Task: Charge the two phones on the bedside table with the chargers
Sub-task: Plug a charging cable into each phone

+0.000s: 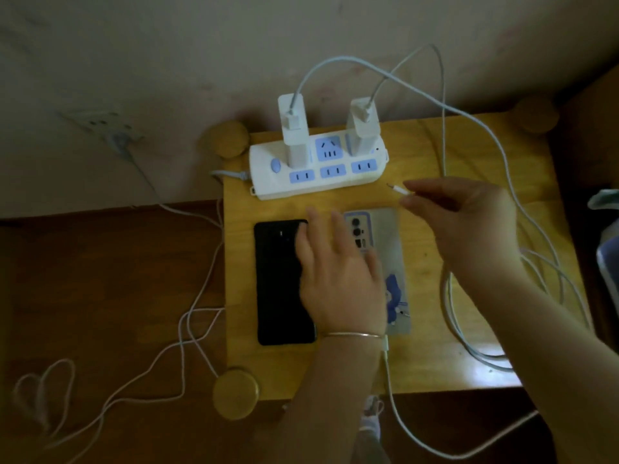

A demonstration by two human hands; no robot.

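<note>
head view: dim, soft focus, hands motion-blurred
hidden: left hand [338, 279] covered the black phone's right edge and the camera end of the silver phone; right forearm hid the tabletop's near right corner
black phone [283, 283]: flat, matte dark slab, rounded corners, near the tabletop's left edge; no cable seen in it
silver phone [390, 259]: just beside the black one, toward mid-tabletop, back up, glossy grey case with blue cartoon print and a camera block; a white plug [386, 343] met its near end, joint partly behind the wrist
left hand grip: fingers spread flat, resting across both phones, grasping nothing; thin metal bangle [355, 335] at wrist
right hand [469, 222]: above the tabletop's right half, thumb and forefinger pinched on a white cable connector [400, 190], metal tip pointing at the strip
power strip [318, 165]: white plastic, blue sockets, at the far edge of the tabletop
chargers: left charger [294, 128] and right charger [363, 127], white blocks upright in the strip, cables arching off right
bedside table [435, 363]: yellow wood, round knob posts at corners
loose cable [549, 279]: white loops by the right edge, ends cut off
</note>
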